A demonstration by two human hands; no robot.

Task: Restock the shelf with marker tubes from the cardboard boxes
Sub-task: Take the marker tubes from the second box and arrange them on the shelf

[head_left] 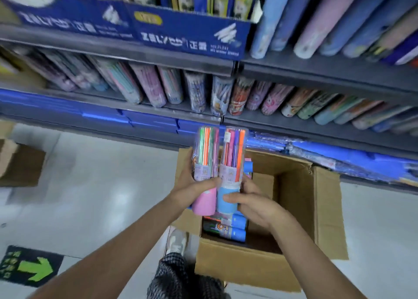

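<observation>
Blue display cartons (190,36) with white lettering sit on the upper tier, packed with upright flat packs, and to their right lean long pastel pencil cases (328,20) in blue and pink. A green arrow sticker (34,269) on a black patch marks the pale glossy floor (101,185) at lower left. A white sneaker (178,242) and a checked trouser leg (172,278) show at the bottom, just left of centre.
</observation>
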